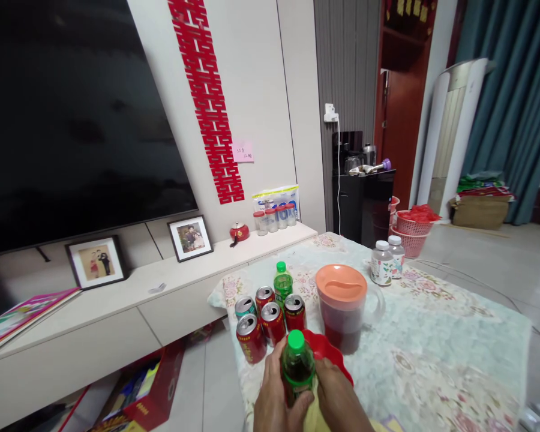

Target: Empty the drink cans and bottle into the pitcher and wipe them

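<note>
The left hand [271, 393] is curling around a green-capped bottle [297, 367], its thumb pressing across the front, so it is closing fully on it. The right hand [342, 393] is resting half-curled against the bottle's other side; whether it is gripping too, I cannot tell. The bottle is standing out at the near edge of the worktop [432, 348], its lower part hiding behind the fingers.

Close by, things are crowding in. A red dish [327, 353] is sitting just beyond the right hand, and past it a pitcher [342, 321] with an orange lid [341, 282] is blocking the way straight ahead and to the right. To the left, four red cans [272, 323] and one teal-topped can [245, 307] are clustering, with the nearest can standing just beside the left hand. A second green-capped bottle [283, 283] is rising behind them. Two white-lidded jars [382, 264] are standing farther off to the right, well apart from the hands.

Beyond the worktop, a low cabinet [180, 288] is carrying two framed photos [190, 239], a red pot [239, 231] and red-lidded jars [270, 221]. Pink baskets [413, 234] are standing on the floor.
</note>
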Tool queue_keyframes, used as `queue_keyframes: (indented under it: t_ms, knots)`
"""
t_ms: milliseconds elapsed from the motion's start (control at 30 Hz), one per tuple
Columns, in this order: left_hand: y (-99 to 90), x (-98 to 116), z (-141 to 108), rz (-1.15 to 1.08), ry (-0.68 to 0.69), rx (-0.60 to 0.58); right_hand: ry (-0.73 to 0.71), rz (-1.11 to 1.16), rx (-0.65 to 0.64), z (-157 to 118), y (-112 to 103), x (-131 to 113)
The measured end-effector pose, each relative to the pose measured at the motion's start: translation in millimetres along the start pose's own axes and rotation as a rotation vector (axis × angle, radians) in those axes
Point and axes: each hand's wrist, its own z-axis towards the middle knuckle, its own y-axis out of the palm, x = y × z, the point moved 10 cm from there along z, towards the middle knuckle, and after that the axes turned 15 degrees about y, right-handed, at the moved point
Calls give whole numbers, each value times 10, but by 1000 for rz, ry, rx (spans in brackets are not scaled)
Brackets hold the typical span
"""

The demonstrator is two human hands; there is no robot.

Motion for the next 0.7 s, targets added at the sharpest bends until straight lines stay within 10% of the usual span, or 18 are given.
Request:
queue_keyframes:
  t_ms: [700]
  knots:
    - [9, -56, -47, 60, 107, 49, -454, 63, 326, -426, -517, -511]
